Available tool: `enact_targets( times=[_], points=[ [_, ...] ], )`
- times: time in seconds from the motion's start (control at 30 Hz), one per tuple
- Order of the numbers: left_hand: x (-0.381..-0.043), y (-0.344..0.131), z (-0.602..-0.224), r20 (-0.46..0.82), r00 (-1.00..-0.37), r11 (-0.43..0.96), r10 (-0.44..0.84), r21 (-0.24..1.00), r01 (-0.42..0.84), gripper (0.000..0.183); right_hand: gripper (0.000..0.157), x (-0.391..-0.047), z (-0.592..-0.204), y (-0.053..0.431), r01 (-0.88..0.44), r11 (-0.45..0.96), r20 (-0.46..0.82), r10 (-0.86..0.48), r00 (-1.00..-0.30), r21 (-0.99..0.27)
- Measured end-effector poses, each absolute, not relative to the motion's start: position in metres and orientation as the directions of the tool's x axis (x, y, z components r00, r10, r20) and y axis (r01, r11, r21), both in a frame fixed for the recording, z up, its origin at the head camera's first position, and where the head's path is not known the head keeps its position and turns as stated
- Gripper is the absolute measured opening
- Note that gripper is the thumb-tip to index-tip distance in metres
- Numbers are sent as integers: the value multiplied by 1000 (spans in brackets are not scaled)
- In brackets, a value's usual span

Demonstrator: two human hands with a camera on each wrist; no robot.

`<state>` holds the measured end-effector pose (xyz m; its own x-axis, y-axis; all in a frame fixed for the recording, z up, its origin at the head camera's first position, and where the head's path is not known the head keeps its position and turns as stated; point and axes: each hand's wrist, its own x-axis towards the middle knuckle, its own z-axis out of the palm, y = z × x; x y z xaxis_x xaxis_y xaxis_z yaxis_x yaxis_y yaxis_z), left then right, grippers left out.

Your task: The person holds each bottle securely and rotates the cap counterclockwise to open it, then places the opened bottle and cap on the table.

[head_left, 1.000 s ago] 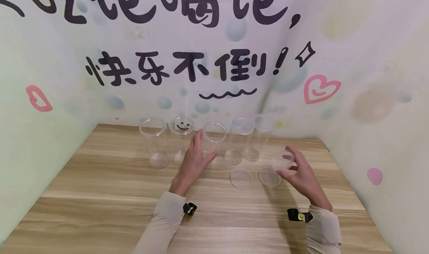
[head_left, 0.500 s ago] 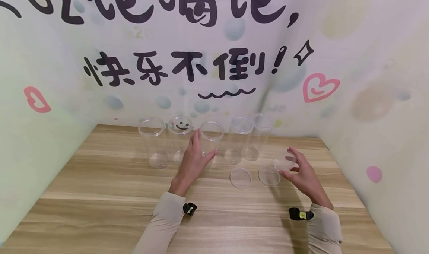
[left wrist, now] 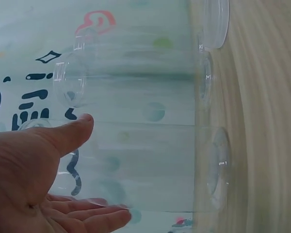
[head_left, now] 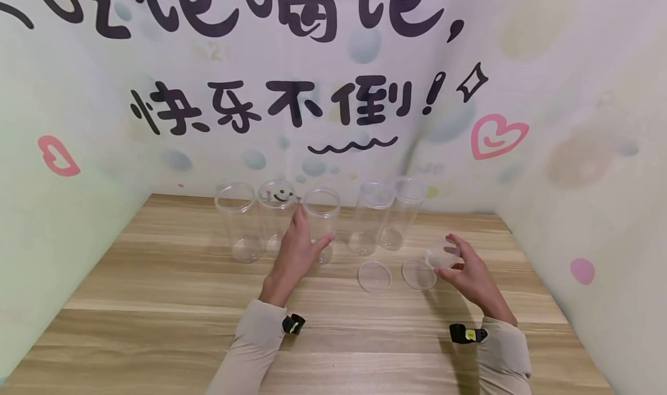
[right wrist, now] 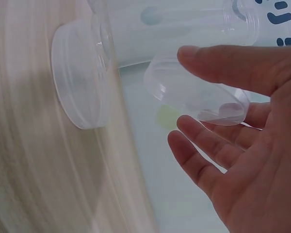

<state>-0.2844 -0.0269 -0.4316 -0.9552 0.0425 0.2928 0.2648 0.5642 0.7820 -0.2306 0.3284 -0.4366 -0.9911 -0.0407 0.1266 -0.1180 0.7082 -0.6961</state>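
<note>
My left hand [head_left: 293, 249] holds a clear plastic jar [head_left: 323, 224] that stands upright. In the left wrist view, the thumb lies along one side of this jar [left wrist: 160, 165] and the fingers along the other. On the right, my right hand [head_left: 471, 274] pinches a clear round lid [head_left: 439, 256] above the table. The right wrist view has this lid [right wrist: 182, 90] tilted between the thumb and the fingers. Just left of it, another clear lid [head_left: 419, 274] lies flat on the table, beside a further lid [head_left: 374, 277].
Two clear jars [head_left: 239, 224] [head_left: 276, 212] stand left of the held one. Two more jars [head_left: 369, 221] [head_left: 406, 215] stand to its right, close together. Behind the wooden table [head_left: 333, 348] rises a printed wall [head_left: 333, 47]; side walls flank it.
My left hand and its jar have shifted a little to the left, opening a wider gap to the jars on the right. My right hand has dipped slightly with the lid.
</note>
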Motion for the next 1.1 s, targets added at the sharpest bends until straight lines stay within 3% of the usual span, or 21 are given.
enact_targets(
  times=[0.23, 0.37, 0.57, 0.77, 0.97, 1.1],
  points=[
    [-281, -28, -431, 268, -962, 576, 52, 779, 248, 98, 81, -231, -440, 331, -108, 701, 111, -42, -993, -705],
    [-277, -29, -428, 210, -976, 613, 57, 765, 200, 87, 81, -232, -443, 335, -116, 703, 119, -46, -992, -702],
    [-267, -30, -417, 117, -988, 748, 99, 646, 151, 80, 80, -233, -446, 341, -110, 703, 115, -41, -993, -703],
    [-255, -33, -405, 90, -983, 839, 162, 512, 186, 38, 80, -232, -448, 346, -75, 704, 87, -19, -996, -706],
    [-244, -28, -391, 87, -957, 807, 278, 519, 281, 42, 81, -230, -451, 352, -39, 719, 62, 6, -998, -694],
    [-242, -17, -388, 181, -924, 740, 338, 555, 380, 36, 81, -229, -452, 354, -21, 730, 47, 15, -999, -684]
  ],
)
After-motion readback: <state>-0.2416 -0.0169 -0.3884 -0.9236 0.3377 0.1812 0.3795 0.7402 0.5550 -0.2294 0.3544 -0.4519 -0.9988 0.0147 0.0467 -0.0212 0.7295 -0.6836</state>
